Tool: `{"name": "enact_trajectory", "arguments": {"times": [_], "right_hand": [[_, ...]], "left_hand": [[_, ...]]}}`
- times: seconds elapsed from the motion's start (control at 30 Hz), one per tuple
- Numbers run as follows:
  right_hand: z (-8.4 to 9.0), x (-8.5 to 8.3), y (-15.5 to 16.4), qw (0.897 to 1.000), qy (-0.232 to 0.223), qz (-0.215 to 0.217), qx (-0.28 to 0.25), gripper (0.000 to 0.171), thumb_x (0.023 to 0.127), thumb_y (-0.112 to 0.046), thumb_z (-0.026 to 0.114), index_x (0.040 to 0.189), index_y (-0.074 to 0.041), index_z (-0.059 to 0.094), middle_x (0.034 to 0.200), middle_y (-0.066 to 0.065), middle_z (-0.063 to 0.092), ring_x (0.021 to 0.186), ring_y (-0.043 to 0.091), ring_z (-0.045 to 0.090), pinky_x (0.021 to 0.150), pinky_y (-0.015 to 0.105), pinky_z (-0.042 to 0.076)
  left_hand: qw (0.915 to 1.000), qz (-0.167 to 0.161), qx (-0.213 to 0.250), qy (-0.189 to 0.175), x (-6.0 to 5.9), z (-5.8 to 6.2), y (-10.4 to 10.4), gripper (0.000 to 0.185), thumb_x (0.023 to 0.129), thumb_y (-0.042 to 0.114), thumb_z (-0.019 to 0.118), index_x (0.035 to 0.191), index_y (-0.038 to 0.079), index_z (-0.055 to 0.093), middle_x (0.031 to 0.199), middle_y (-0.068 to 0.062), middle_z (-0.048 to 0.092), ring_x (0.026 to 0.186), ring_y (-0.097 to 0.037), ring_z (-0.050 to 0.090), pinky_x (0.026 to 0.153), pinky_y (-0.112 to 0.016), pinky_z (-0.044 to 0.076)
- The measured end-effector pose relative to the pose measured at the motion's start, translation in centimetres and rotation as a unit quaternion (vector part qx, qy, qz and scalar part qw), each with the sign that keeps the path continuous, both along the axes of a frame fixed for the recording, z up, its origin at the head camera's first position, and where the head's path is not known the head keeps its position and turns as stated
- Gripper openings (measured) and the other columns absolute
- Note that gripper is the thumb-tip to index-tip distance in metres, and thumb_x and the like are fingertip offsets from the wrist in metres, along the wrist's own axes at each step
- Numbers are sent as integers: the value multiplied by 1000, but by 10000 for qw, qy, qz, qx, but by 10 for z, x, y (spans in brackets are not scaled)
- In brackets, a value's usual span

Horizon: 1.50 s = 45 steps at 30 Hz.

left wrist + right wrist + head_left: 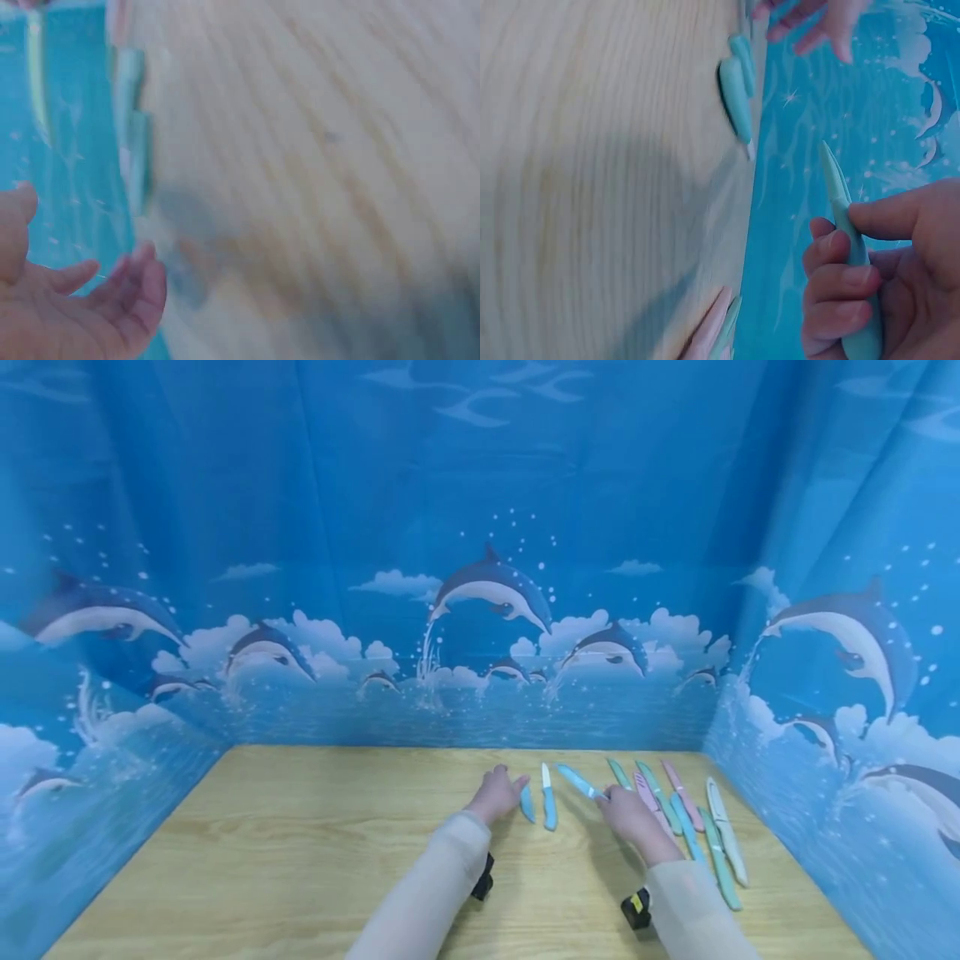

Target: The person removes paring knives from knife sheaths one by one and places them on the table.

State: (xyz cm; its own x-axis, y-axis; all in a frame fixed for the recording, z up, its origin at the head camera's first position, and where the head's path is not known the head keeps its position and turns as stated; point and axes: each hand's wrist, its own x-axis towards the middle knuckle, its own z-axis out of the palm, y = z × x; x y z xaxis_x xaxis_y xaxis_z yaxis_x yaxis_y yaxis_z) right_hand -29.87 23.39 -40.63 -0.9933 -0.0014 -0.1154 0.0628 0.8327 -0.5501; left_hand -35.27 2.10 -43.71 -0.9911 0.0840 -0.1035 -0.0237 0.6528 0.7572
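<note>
The right hand (628, 814) pinches a blue knife (580, 782) by its handle, thumb on top and fingers curled under. The knife is lifted a little above the table (300, 843). Its long side slants, and the tip points away and to the left. The left hand (495, 793) is loose and holds nothing. It sits just beside two blue knives (542, 802) that lie flat, pointing away. More knives (690, 822) lie in a row on the right.
</note>
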Motion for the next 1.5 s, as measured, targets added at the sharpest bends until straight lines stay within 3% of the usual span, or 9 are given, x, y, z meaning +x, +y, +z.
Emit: {"name": "enact_trajectory", "arguments": {"times": [0.17,0.3,0.4,0.73,0.87,1.0,1.17,1.3,1.5], "right_hand": [[-2,2,-13,9998,187,37,-25,30,101,-21,45,107,6,57,74,7,51,64,19,45,56,30,40],[-5,7,-24,9996,234,135,-100,28,100,-22,48,110,1,60,68,5,50,57,16,43,51,28,38],[-7,14,-33,9992,310,249,-53,24,99,-24,50,107,-5,62,65,3,50,55,15,42,51,28,37],[2,32,-67,9901,568,1230,-378,12,97,-21,57,93,-12,63,71,3,55,61,16,45,56,30,39],[4,40,-74,9843,646,1565,-502,12,96,-22,58,91,-13,64,66,0,51,57,14,43,54,29,37],[2,46,-76,9800,623,1812,-543,14,95,-26,59,93,-14,65,67,-1,52,57,13,43,53,28,37],[1,48,-74,9743,714,2061,-555,17,95,-30,59,95,-15,66,73,1,58,61,12,46,55,27,39],[6,50,-74,9671,688,2365,-641,16,94,-29,61,96,-15,67,77,4,62,64,12,49,57,28,41],[14,55,-74,9589,396,2733,-658,12,94,-28,61,94,-17,66,77,4,62,63,11,49,56,27,41]], "left_hand": [[9945,-443,-756,573,12,14,-4,90,91,56,56,155,8,14,159,-19,16,146,-41,15,115,-59,18],[9812,-703,-1479,1017,25,24,-8,100,85,61,60,156,14,8,163,-10,5,149,-37,-2,115,-63,2],[9699,-779,-1964,1211,34,29,-12,103,82,63,61,156,16,8,163,-7,4,149,-35,-5,114,-64,0],[9357,-1598,-2697,1618,64,38,-37,91,86,60,57,154,12,21,159,-4,25,149,-30,14,116,-61,5],[9255,-2043,-2877,1376,71,37,-43,77,89,57,54,150,15,34,147,-2,47,140,-26,39,116,-52,23],[9157,-2404,-2964,1259,78,35,-48,60,91,53,55,138,16,53,127,-1,65,116,-20,61,100,-37,47],[9211,-2624,-2507,1409,82,34,-52,34,91,44,61,107,16,72,98,5,73,86,-8,67,79,-24,51],[9386,-2607,-2000,1054,87,35,-58,26,91,39,64,85,15,72,74,6,67,63,-3,54,66,-20,47],[9606,-2656,-779,237,101,34,-67,21,94,27,62,89,9,72,79,2,71,67,-9,62,64,-22,50]]}}
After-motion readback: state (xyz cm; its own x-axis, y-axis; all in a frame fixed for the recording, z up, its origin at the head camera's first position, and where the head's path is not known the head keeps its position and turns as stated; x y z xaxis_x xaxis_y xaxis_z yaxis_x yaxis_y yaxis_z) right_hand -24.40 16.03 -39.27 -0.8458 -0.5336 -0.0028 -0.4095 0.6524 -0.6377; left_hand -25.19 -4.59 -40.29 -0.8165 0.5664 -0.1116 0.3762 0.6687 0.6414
